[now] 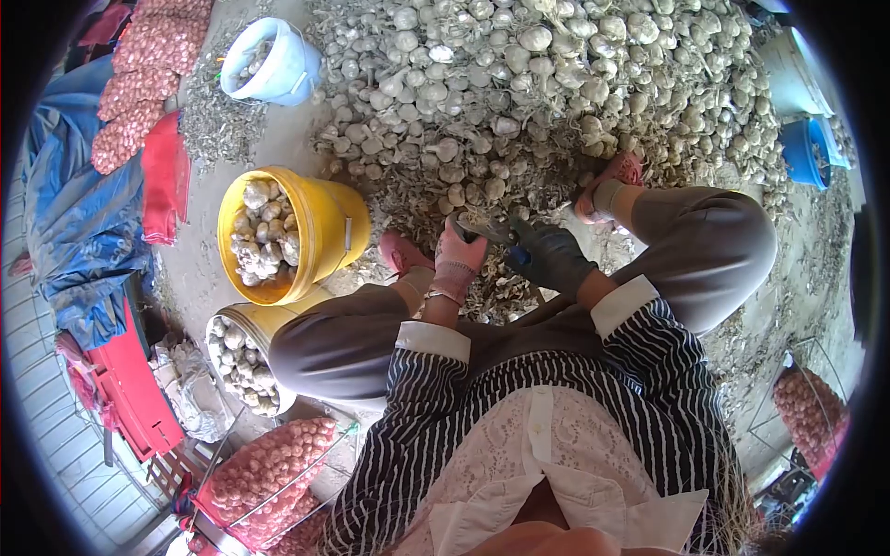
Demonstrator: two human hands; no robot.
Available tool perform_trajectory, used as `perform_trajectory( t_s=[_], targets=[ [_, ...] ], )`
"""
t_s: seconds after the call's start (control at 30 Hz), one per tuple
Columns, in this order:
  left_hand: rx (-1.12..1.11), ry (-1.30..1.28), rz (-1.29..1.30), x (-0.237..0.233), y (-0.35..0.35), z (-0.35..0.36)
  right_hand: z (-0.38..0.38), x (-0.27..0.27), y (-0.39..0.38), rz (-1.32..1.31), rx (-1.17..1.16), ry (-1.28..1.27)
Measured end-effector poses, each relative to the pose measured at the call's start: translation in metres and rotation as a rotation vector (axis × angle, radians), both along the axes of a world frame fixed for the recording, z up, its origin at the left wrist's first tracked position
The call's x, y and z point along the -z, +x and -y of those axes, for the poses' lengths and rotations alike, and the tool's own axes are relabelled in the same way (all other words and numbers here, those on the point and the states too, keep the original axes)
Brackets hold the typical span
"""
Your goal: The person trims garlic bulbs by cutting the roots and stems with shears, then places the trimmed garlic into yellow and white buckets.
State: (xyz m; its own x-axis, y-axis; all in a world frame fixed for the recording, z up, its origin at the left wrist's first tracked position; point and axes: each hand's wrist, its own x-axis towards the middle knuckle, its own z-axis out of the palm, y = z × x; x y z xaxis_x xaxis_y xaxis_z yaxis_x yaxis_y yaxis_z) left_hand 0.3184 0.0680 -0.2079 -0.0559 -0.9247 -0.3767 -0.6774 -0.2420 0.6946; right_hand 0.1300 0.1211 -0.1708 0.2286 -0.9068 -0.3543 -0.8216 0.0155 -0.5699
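Far left: red mesh sacks of garlic (139, 83) lay stacked beside a crumpled blue tarpaulin (65, 222). Next came a tilted yellow plastic bucket (338, 222), part full of stalkless bulbs, with a second pale yellow bucket (269, 320) below it, also holding bulbs. The person sat low, knees apart. The pink-gloved left hand (461, 258) was curled shut in a fist around what looked like a single garlic bulb (463, 227), mostly hidden by the glove and held between the knees, above ground littered with husk. Just right of it, the dark-gloved right hand (549, 259) was closed round the handles of metal shears (496, 229), blades pointing toward the left fist; the blade gap was too small to tell. Beyond both hands a large loose heap of white garlic bulbs (556, 83) with dry stalks spread toward a blue plastic tub (805, 153) at far right. Judgement: the bulb is light and firm, its papery skin flaky and apt to slip, its dry stalk brittle. It is best gripped round the body, fingers clear of the neck.
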Motion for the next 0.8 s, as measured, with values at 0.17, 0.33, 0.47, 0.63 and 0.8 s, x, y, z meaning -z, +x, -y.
perform_trajectory(
  t_s=[0.17,0.33,0.47,0.63,0.8],
  targets=[
    [0.046,0.060,0.082,0.007,-0.007,-0.003,-0.014,0.025,-0.001,-0.019,0.069,0.010],
    [-0.001,0.116,-0.084,0.075,0.005,-0.004,-0.007,0.046,-0.002,0.018,0.069,0.091],
    [-0.032,0.124,-0.238,0.072,0.004,-0.005,-0.005,0.045,-0.005,-0.028,0.057,0.174],
    [-0.040,0.108,-0.391,0.089,0.008,-0.007,-0.008,0.049,-0.004,0.048,0.180,0.109],
    [-0.220,0.310,-0.910,0.005,0.004,-0.008,-0.020,0.049,-0.004,0.546,0.618,0.258]
  ],
)
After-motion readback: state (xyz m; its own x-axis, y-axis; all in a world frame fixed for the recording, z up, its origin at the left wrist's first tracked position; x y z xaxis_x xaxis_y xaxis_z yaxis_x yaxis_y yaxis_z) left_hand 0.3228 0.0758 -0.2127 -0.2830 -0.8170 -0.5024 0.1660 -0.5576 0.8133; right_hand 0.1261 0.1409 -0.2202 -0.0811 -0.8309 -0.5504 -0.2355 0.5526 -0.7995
